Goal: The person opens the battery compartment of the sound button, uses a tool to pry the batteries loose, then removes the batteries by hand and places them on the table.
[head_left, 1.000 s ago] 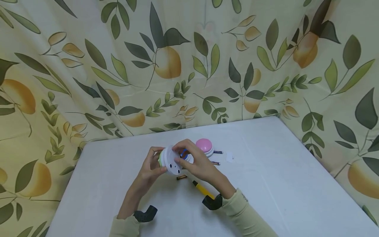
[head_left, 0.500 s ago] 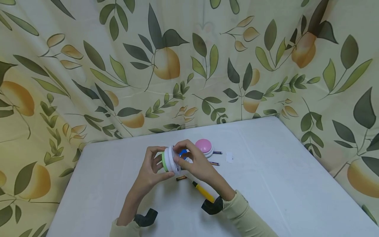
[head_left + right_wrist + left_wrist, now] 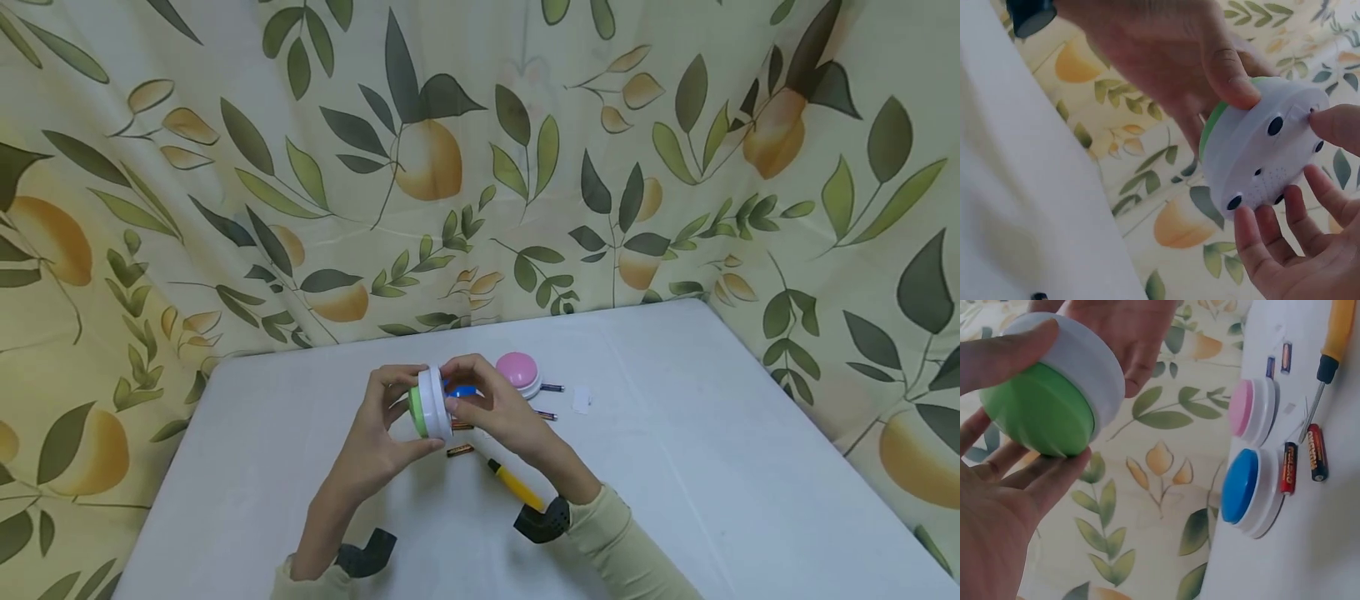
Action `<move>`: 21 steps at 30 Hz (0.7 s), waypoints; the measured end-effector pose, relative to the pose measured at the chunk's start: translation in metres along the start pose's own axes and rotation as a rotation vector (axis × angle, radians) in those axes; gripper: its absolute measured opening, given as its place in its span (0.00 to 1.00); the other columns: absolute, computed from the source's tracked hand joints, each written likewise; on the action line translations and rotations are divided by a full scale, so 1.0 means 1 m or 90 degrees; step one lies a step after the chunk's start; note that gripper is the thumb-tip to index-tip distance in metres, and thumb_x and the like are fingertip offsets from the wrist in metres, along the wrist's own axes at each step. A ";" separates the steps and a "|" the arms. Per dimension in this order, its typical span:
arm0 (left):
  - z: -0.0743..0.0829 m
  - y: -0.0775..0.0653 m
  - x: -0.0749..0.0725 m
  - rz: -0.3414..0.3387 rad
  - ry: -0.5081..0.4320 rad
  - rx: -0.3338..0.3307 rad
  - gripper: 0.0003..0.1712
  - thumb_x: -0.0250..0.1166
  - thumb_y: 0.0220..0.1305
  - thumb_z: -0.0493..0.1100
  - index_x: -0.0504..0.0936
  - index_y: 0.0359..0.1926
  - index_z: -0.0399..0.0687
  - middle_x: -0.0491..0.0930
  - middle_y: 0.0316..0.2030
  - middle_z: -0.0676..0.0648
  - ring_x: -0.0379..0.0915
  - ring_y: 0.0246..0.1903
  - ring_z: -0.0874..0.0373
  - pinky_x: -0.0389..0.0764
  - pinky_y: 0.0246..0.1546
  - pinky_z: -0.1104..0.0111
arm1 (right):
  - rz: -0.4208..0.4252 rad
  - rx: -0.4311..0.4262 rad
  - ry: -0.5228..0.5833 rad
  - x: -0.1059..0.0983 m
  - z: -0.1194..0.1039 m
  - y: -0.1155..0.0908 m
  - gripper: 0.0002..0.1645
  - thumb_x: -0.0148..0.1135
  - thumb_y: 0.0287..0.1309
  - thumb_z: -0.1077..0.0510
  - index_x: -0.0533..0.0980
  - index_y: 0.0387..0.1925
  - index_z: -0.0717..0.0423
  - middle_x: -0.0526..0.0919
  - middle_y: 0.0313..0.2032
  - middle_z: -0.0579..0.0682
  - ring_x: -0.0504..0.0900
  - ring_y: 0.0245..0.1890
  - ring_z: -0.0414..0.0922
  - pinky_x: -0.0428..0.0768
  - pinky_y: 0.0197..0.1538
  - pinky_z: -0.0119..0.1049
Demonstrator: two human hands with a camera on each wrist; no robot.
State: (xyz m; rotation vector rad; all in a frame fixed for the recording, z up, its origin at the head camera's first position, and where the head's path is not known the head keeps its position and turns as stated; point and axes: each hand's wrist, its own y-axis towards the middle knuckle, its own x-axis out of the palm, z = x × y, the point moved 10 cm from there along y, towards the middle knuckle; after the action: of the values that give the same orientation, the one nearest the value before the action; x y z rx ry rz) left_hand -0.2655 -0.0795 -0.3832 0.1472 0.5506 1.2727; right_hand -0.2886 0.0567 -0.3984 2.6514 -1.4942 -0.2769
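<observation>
A round push button [image 3: 433, 404] with a green dome and white base is held up above the table, edge-on in the head view. My left hand [image 3: 381, 433] grips it from the left, its thumb on the white rim and fingers under the green dome [image 3: 1038, 415]. From the right, my right hand [image 3: 510, 417] holds the base. In the right wrist view, that thumb presses near a small hole on the white underside [image 3: 1288, 147], and the fingertips touch the lower edge. Black feet and speaker holes show on this underside.
A blue button [image 3: 1239, 485] and a pink button [image 3: 517, 368] stand behind the hands. Several batteries [image 3: 1317, 453] lie beside them. A yellow-handled screwdriver [image 3: 517, 485] lies near the right wrist, and a small white flat piece [image 3: 581, 397] lies further right.
The green button has turned from showing its underside to the head camera to standing edge-on. Both hands have stayed on it, with the left thumb shifting right along the lower rim.
</observation>
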 end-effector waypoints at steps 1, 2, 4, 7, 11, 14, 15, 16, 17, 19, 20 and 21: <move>0.002 0.000 0.000 0.002 0.015 0.000 0.48 0.81 0.44 0.24 0.63 0.62 0.45 0.68 0.69 0.46 0.70 0.72 0.40 0.74 0.71 0.60 | -0.004 -0.004 -0.002 0.000 -0.002 0.000 0.28 0.62 0.72 0.56 0.65 0.68 0.53 0.69 0.67 0.56 0.70 0.68 0.54 0.79 0.68 0.49; 0.005 0.000 0.000 0.003 0.032 0.002 0.48 0.82 0.43 0.24 0.63 0.61 0.46 0.68 0.69 0.47 0.70 0.72 0.42 0.74 0.71 0.58 | -0.007 -0.007 -0.004 0.001 -0.003 -0.001 0.28 0.62 0.72 0.57 0.65 0.69 0.53 0.69 0.67 0.56 0.70 0.68 0.54 0.80 0.68 0.48; 0.010 0.000 0.000 0.006 0.069 0.012 0.48 0.83 0.42 0.25 0.64 0.60 0.47 0.69 0.68 0.48 0.69 0.72 0.44 0.74 0.71 0.54 | -0.013 -0.009 -0.006 0.002 -0.005 -0.001 0.29 0.61 0.72 0.58 0.64 0.69 0.53 0.68 0.69 0.56 0.70 0.68 0.55 0.82 0.66 0.45; 0.016 -0.001 0.000 0.006 0.124 0.030 0.48 0.83 0.42 0.25 0.65 0.60 0.48 0.68 0.68 0.49 0.67 0.73 0.46 0.74 0.71 0.51 | -0.016 -0.006 -0.009 0.003 -0.006 -0.002 0.30 0.61 0.71 0.61 0.63 0.70 0.53 0.66 0.70 0.56 0.71 0.68 0.57 0.85 0.61 0.43; 0.020 -0.003 0.001 0.005 0.183 0.050 0.47 0.84 0.42 0.26 0.66 0.59 0.48 0.67 0.68 0.50 0.66 0.74 0.48 0.75 0.71 0.51 | -0.014 0.003 -0.008 0.004 -0.003 -0.002 0.32 0.61 0.69 0.64 0.64 0.71 0.52 0.66 0.71 0.55 0.71 0.69 0.58 0.87 0.58 0.45; 0.021 -0.004 0.001 0.002 0.202 0.055 0.45 0.84 0.42 0.26 0.67 0.57 0.48 0.67 0.68 0.49 0.67 0.73 0.48 0.75 0.71 0.53 | -0.019 0.005 -0.007 0.004 -0.003 -0.002 0.32 0.62 0.69 0.64 0.64 0.71 0.52 0.67 0.72 0.55 0.72 0.69 0.59 0.87 0.58 0.48; 0.022 -0.004 0.001 0.002 0.206 0.056 0.44 0.83 0.42 0.26 0.67 0.57 0.48 0.67 0.68 0.49 0.67 0.73 0.48 0.75 0.71 0.54 | -0.020 0.004 -0.006 0.004 -0.004 -0.002 0.32 0.62 0.69 0.64 0.65 0.71 0.52 0.67 0.72 0.55 0.72 0.69 0.59 0.87 0.58 0.48; 0.022 -0.004 0.002 0.001 0.209 0.057 0.44 0.83 0.42 0.26 0.67 0.56 0.48 0.67 0.67 0.49 0.67 0.73 0.48 0.74 0.71 0.54 | -0.019 0.003 -0.007 0.003 -0.004 -0.002 0.32 0.62 0.69 0.64 0.65 0.71 0.52 0.68 0.71 0.55 0.72 0.69 0.59 0.87 0.58 0.49; 0.023 -0.004 0.002 0.001 0.212 0.058 0.43 0.83 0.42 0.26 0.67 0.55 0.48 0.67 0.67 0.49 0.68 0.73 0.47 0.75 0.71 0.54 | -0.017 0.001 -0.009 0.003 -0.005 -0.002 0.31 0.62 0.69 0.64 0.66 0.71 0.52 0.68 0.71 0.55 0.73 0.69 0.60 0.87 0.57 0.49; 0.023 -0.004 0.002 0.005 0.222 0.057 0.43 0.84 0.43 0.26 0.67 0.55 0.48 0.67 0.67 0.49 0.69 0.72 0.47 0.76 0.70 0.53 | -0.003 -0.001 -0.017 0.002 -0.006 -0.002 0.31 0.62 0.69 0.65 0.67 0.70 0.51 0.69 0.71 0.55 0.74 0.68 0.59 0.88 0.56 0.47; 0.024 -0.004 0.002 0.006 0.226 0.060 0.43 0.84 0.43 0.27 0.67 0.55 0.48 0.67 0.67 0.49 0.69 0.71 0.47 0.77 0.69 0.53 | 0.007 -0.001 -0.023 0.001 -0.006 -0.002 0.31 0.61 0.69 0.65 0.68 0.70 0.52 0.70 0.70 0.55 0.76 0.67 0.59 0.89 0.54 0.46; 0.025 -0.004 0.003 0.005 0.226 0.062 0.43 0.84 0.43 0.27 0.68 0.55 0.49 0.68 0.67 0.49 0.70 0.71 0.48 0.77 0.69 0.52 | 0.021 0.000 -0.034 0.000 -0.005 -0.002 0.30 0.62 0.69 0.65 0.68 0.69 0.52 0.71 0.69 0.55 0.77 0.66 0.58 0.89 0.53 0.44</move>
State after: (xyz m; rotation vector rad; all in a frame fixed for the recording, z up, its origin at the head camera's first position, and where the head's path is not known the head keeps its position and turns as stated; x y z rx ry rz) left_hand -0.2500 -0.0731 -0.3642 0.0026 0.9187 1.2871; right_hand -0.2858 0.0574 -0.3937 2.6367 -1.5504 -0.3484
